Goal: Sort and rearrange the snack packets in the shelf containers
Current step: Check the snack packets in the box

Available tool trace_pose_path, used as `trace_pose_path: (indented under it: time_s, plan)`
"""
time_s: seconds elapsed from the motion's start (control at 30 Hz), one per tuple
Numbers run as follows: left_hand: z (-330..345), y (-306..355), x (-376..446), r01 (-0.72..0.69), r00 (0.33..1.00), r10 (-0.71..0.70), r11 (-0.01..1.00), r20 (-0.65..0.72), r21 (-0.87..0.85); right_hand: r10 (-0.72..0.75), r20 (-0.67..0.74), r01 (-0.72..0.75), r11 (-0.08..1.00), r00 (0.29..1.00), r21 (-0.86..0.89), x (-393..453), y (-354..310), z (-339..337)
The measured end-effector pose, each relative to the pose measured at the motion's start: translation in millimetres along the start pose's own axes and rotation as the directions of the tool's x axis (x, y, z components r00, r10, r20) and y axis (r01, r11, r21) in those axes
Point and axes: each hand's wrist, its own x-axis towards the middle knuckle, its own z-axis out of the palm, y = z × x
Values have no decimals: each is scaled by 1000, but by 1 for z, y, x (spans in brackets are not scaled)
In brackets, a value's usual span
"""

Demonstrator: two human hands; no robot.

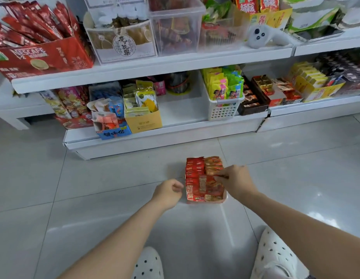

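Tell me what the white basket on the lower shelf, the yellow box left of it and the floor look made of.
White basket: moulded plastic, judging by its grid of holes. Yellow box: matte cardboard, with folded edges and an open top. Floor: glossy tiles, likely ceramic, with grout lines and light reflections.

A white handheld controller (262, 36) lies on the upper shelf board (155, 67). Below that board stretches a pale grey tiled floor (54, 178), glossy with light patches. At the bottom edge, far below the board, sit two white perforated clogs (148, 264), one at centre and the other (275, 256) to the right.
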Motion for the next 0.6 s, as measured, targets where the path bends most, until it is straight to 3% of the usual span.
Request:
trace_pose_path:
  time_s: [0.13,0.23,0.4,0.6]
  plan:
    - [3,-23,23,-12,999,12,1000,-30,-1,64,42,-62,997,997,-53,20,19,45]
    - [12,-31,37,-97,993,99,995,-62,26,-2,107,6,999,994,-45,28,20,79]
    - [35,-34,52,-268,963,257,945,78,188,-44,157,50,998,987,-36,39,36,116]
    - [57,-49,66,-326,945,293,888,146,325,-72,200,48,991,977,125,42,52,116]
